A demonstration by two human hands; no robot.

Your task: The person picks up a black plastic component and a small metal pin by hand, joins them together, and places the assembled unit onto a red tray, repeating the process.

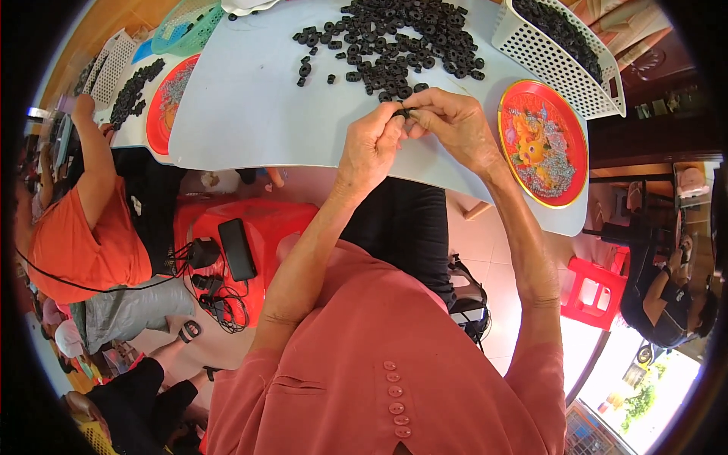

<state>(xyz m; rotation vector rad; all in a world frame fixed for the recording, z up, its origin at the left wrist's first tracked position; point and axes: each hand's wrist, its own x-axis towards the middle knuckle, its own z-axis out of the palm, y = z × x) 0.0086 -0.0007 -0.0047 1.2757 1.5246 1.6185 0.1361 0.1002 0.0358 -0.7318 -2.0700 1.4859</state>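
Over the counter (250,114), my left hand (371,144) and right hand (455,125) pinch one black ring (402,113) together, beside one ring pile (394,45), two red plates (543,142) and one white basket (531,53).

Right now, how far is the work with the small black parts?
Done: the red tray on the right holds a layer of small greyish pieces, possibly finished ones. In hand: the left hand and right hand pinch one small black part between their fingertips. Left: a large heap of black parts on the white table, more in the white basket.
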